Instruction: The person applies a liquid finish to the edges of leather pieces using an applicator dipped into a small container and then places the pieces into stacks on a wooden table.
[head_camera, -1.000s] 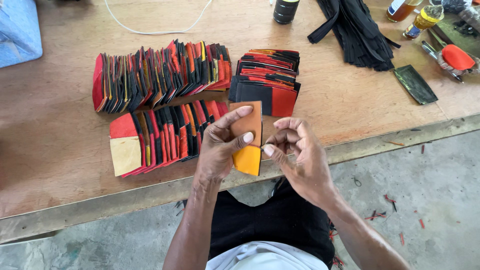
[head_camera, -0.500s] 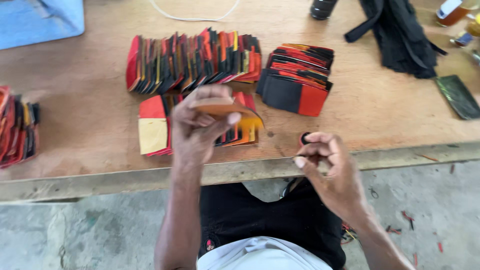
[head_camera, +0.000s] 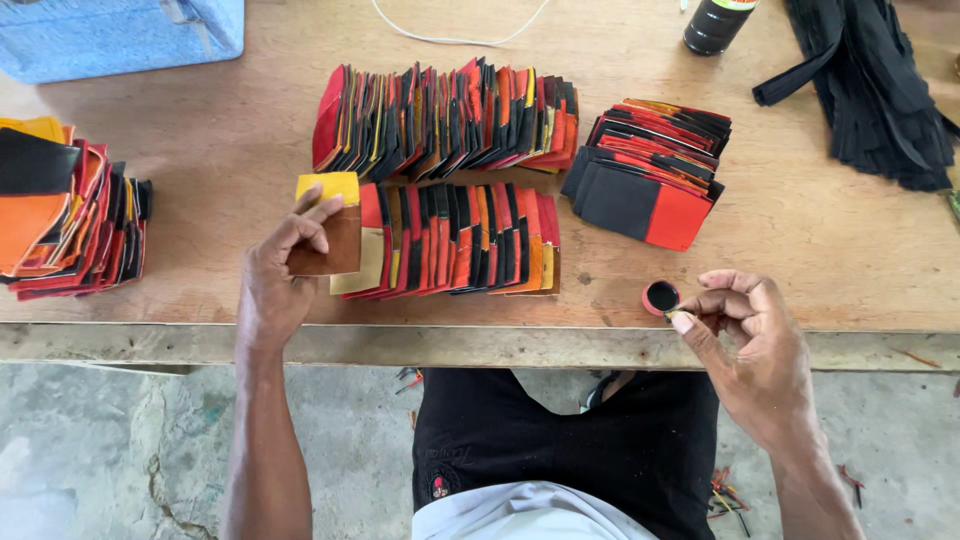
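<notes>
The left hand (head_camera: 275, 285) is holding a brown and yellow leather piece (head_camera: 330, 225) flat over the table (head_camera: 220, 130), at the left end of the near row (head_camera: 455, 240) of red, black and orange pieces. Its fingers are pressing on the brown face, the thumb seeming to be underneath, and the yellow end is sticking up past the fingertips. The piece is overlapping the first, pale yellow piece of that row.

The right hand (head_camera: 745, 335) is sitting at the table's front edge, well to the right of the row. Its thumb and forefinger are pressing together, pinching something too small to make out, right beside a small red cap (head_camera: 660, 297) with a dark inside, which is lying on the wood. The other fingers are curling loosely.

Behind the near row, a far row (head_camera: 445, 120) of the same kind of pieces is standing on edge. To the right, a flat stack (head_camera: 650, 170) is fanning out, black and red on top. At the far left, another pile (head_camera: 65, 215) is lying near the table edge. A blue box (head_camera: 120, 35), a white cord (head_camera: 460, 35), a dark bottle (head_camera: 715, 22) and black straps (head_camera: 865, 90) are lying along the back.
</notes>
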